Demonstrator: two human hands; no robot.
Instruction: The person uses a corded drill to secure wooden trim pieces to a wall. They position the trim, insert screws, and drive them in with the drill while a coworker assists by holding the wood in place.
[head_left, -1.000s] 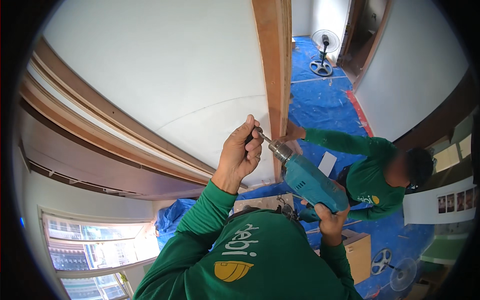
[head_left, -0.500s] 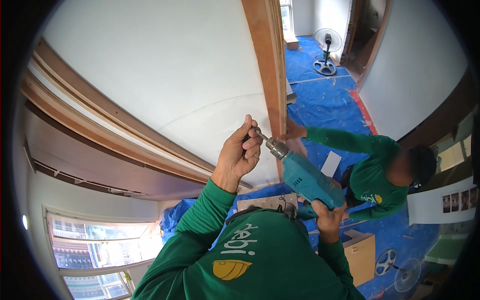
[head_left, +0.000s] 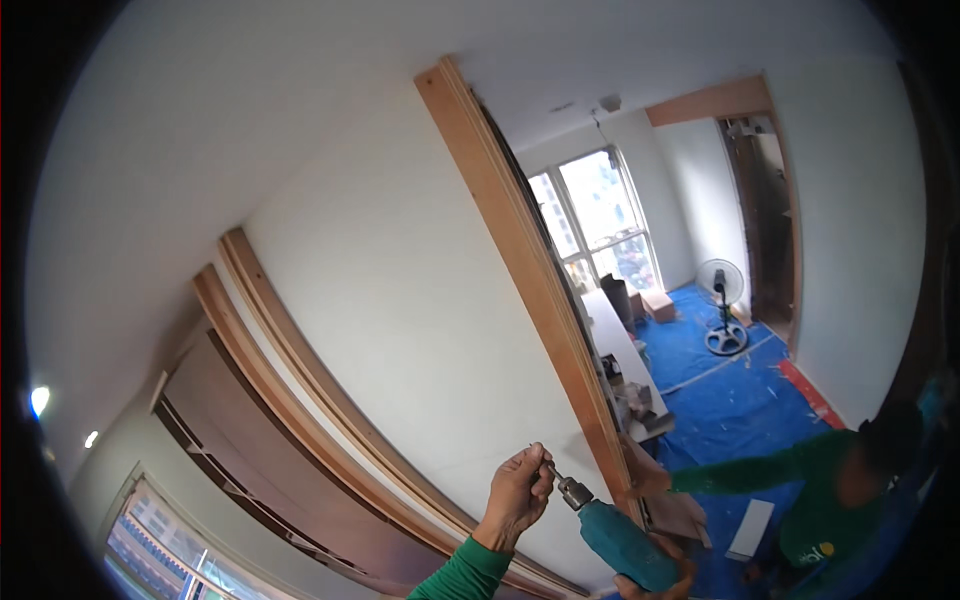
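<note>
My left hand [head_left: 518,490] has its fingers closed around the front end of the bit on a teal power drill [head_left: 625,545]. What exactly is between those fingertips is too small to make out. My right hand [head_left: 660,580], partly cut off at the lower edge, grips the drill's body. The metal chuck [head_left: 576,492] points up toward my left fingers. Beside them runs a tall wooden strip [head_left: 510,260] along the edge of a white wall panel [head_left: 380,330], with more wooden strips [head_left: 280,330] on the panel's left.
A co-worker [head_left: 830,500] in a green shirt reaches toward the wooden strip at right. Behind are blue floor sheeting [head_left: 705,440], a standing fan [head_left: 727,335], a cluttered white counter [head_left: 615,340], a window [head_left: 590,205] and a doorway [head_left: 770,230]. Another window [head_left: 150,540] is at lower left.
The view has tilted up toward the ceiling, so my hands, the drill and the co-worker appear much lower in the picture. My hands keep the same hold on drill and bit.
</note>
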